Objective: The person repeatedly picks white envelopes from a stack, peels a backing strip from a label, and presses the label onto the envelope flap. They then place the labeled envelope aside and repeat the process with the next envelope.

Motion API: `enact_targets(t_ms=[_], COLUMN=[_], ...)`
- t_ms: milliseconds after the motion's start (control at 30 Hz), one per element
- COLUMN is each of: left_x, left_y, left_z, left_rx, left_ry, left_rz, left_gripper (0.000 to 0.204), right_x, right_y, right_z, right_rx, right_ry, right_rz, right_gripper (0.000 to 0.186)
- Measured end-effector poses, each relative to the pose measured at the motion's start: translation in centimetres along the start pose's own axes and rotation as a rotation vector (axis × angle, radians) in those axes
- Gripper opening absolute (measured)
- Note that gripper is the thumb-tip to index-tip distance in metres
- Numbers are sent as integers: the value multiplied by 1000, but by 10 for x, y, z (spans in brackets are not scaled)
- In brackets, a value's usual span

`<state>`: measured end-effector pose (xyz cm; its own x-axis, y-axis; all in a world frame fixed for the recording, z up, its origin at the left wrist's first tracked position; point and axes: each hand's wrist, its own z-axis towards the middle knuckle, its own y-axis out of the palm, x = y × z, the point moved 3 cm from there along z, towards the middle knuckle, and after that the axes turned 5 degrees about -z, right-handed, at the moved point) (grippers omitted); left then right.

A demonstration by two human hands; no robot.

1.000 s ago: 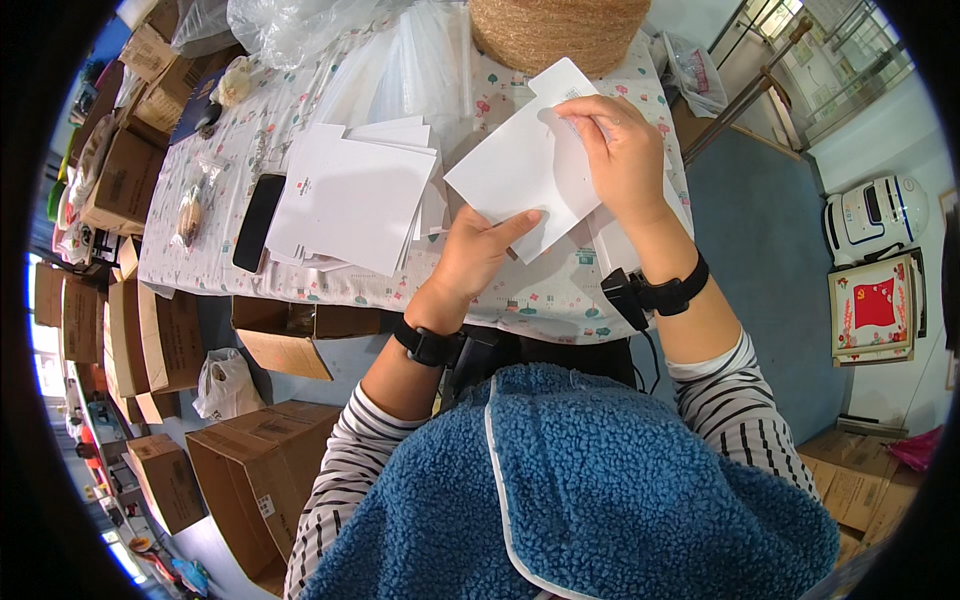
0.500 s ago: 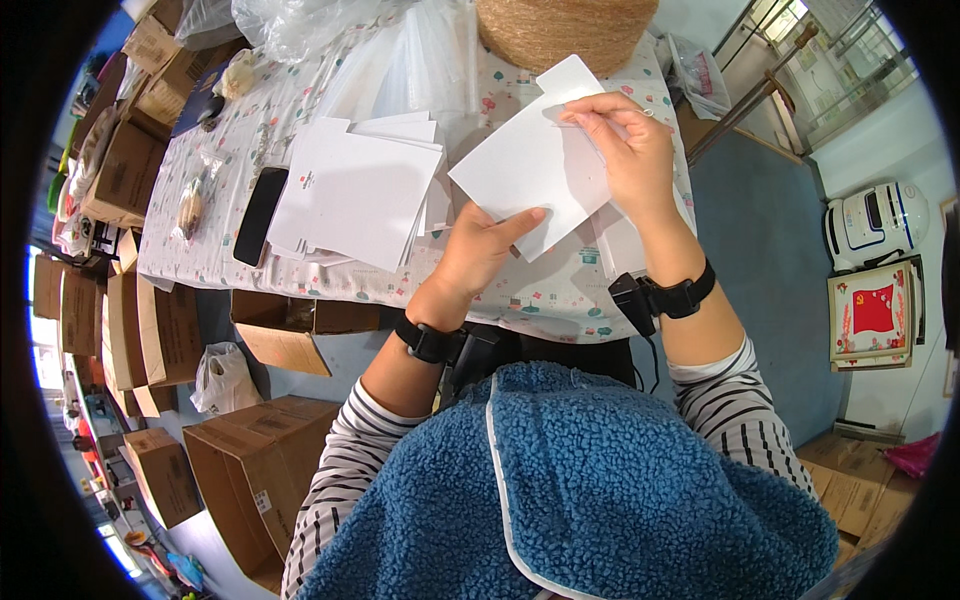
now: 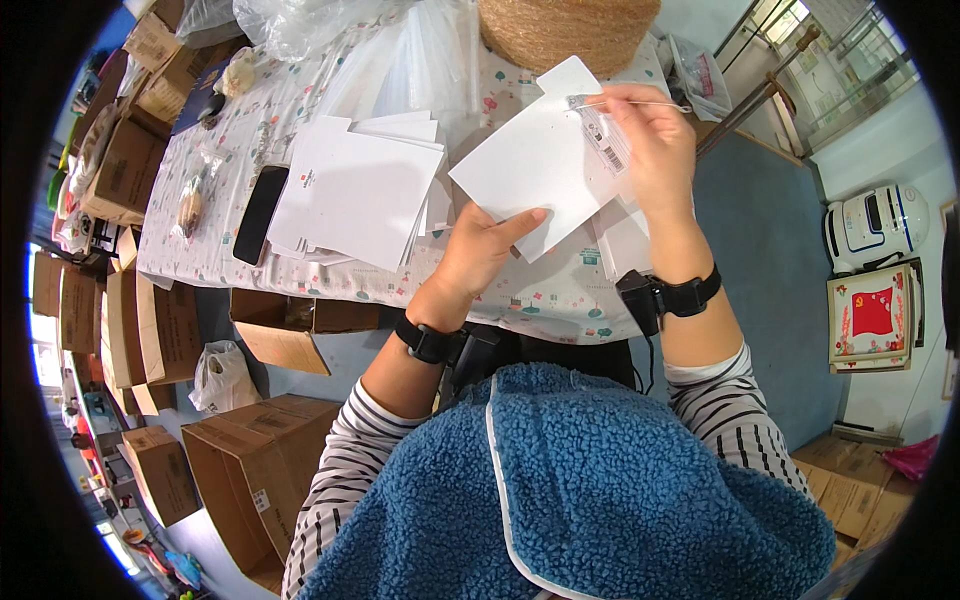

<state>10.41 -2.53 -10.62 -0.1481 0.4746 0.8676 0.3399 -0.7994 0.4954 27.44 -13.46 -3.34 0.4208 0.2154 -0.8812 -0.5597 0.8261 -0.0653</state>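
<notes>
My left hand (image 3: pixel 478 248) grips the lower left edge of a white card (image 3: pixel 535 165), thumb on top. The card is tilted over the table and has a tab at its far end. At the card's upper right, my right hand (image 3: pixel 655 145) pinches a thin pale strand (image 3: pixel 655 103), which runs out past the fingers. A small greyish bit (image 3: pixel 575 101) shows on the card where the strand meets it; its kind is unclear. Beside the card, partly under my right hand, a barcode label (image 3: pixel 606 148) shows. To the left lies a stack of white cards (image 3: pixel 360 195).
A black phone (image 3: pixel 261 215) lies left of the stack on the patterned tablecloth (image 3: pixel 430 293). Clear plastic sleeves (image 3: pixel 405 70) and a large spool of brown twine (image 3: pixel 570 30) stand at the back. Cardboard boxes (image 3: pixel 250 470) crowd the floor at left.
My right hand has shifted right and drawn the strand out from the card, uncovering the barcode label. My left hand and the card have stayed in place.
</notes>
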Motion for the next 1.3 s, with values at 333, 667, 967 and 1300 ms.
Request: enact_targets(t_ms=[333,667,967,1300], left_x=[-2,-2,-3,-4], left_y=[0,0,-3,-4], left_z=[1,1,2,2], left_rx=[34,3,-9,-1], left_ry=[38,36,-9,38], left_rz=[-19,-27,-17,-3], left_gripper=[38,35,38,36], right_x=[7,5,5,2], right_y=[-27,-23,-18,-20], right_z=[-2,-8,-10,-8], right_rx=[102,73,73,94], right_ry=[-13,-136,-287,-213], right_rz=[-7,-353,-544,-255], right_gripper=[14,14,16,15])
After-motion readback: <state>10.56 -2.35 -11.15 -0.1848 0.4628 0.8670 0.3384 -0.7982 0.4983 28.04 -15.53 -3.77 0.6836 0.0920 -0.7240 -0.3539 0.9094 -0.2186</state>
